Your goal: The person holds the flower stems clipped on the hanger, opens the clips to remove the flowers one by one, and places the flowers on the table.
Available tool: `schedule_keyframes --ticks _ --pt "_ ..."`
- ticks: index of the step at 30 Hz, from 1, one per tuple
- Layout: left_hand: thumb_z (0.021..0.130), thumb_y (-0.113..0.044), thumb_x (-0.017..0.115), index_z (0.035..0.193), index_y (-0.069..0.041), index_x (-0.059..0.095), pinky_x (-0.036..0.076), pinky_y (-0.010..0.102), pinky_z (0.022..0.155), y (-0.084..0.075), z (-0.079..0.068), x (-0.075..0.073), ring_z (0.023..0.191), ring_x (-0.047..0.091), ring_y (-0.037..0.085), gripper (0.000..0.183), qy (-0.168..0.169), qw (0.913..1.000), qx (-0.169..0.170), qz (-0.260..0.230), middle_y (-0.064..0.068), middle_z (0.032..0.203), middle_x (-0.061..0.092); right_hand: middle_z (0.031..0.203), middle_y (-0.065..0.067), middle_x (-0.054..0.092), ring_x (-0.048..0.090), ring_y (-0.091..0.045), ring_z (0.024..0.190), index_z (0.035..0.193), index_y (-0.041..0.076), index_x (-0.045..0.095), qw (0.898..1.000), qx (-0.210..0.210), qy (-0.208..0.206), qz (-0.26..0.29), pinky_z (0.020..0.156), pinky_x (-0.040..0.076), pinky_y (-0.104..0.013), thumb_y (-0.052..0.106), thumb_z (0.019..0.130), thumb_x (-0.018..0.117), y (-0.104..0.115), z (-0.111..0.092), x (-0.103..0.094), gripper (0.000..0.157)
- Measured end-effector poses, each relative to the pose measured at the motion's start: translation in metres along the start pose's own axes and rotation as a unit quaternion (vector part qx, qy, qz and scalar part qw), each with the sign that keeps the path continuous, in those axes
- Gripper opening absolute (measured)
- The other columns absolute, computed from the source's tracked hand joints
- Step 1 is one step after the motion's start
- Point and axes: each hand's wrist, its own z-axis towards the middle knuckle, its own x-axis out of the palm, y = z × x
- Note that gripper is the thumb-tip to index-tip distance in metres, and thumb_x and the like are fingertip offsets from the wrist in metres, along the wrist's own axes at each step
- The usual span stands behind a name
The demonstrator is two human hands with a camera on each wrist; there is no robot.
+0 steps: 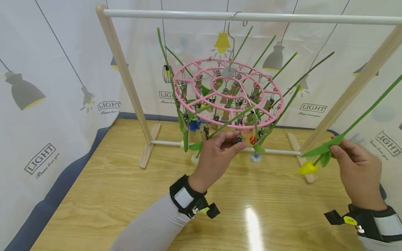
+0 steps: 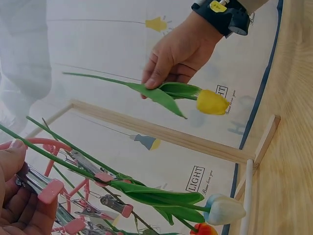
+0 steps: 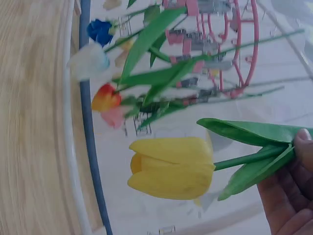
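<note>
A pink round clip hanger point(image 1: 282, 101) hangs by its metal hook, with several artificial flowers clipped on heads down. My left hand point(image 1: 216, 157) pinches a metal clothes clip with pink tips point(image 2: 51, 191) at the hanger's front; nothing shows between the clip's tips. My right hand point(image 1: 361, 170), out to the right and apart from the hanger, holds a yellow artificial tulip point(image 3: 171, 169) between thumb and fingers at its leaves. Its bloom points down and leftward, while the stem rises to the upper right. Near my left fingers hang a white-blue tulip point(image 2: 225, 209) and an orange-red tulip point(image 2: 204, 229).
A wooden stand point(image 1: 124, 69) with a white top bar point(image 1: 176, 14) carries the hanger. Its white lower bar point(image 1: 166, 143) runs just above the wooden table point(image 1: 103, 195). A blue flower point(image 1: 195, 124) hangs at the hanger's left. Behind is a cloth printed with lamps.
</note>
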Motion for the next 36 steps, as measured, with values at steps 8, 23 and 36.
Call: schedule_keyframes --ticks 8,23,36 --pt "0.086 -0.016 0.066 0.117 -0.001 0.060 0.055 0.028 0.080 0.005 0.000 0.001 0.090 0.061 0.012 0.035 -0.004 1.0000 0.004 0.000 0.017 0.104 0.065 0.097 0.026 0.055 0.055 0.008 0.086 0.129 0.013 0.055 0.994 0.061 0.063 -0.069 0.072 0.043 -0.002 0.025 0.096 0.051 -0.041 0.016 -0.025 0.036" --pt "0.086 -0.015 0.066 0.114 -0.002 0.061 0.055 0.030 0.079 0.002 0.001 0.001 0.090 0.061 0.011 0.031 -0.002 0.9998 0.013 0.013 0.016 0.105 0.066 0.091 0.018 0.056 0.053 0.006 0.071 0.132 -0.007 0.044 0.950 0.158 0.222 -0.150 0.071 0.053 -0.038 0.043 0.097 0.043 -0.130 0.031 -0.038 0.061" --pt "0.085 -0.013 0.067 0.115 0.003 0.060 0.055 0.032 0.080 0.001 0.000 0.002 0.088 0.061 0.010 0.035 -0.001 0.9993 0.031 0.021 0.018 0.102 0.065 0.115 -0.044 0.047 0.057 -0.041 0.086 0.125 -0.022 0.038 0.900 0.184 0.320 -0.231 0.058 0.052 -0.035 0.040 0.098 0.044 -0.179 0.032 -0.051 0.068"
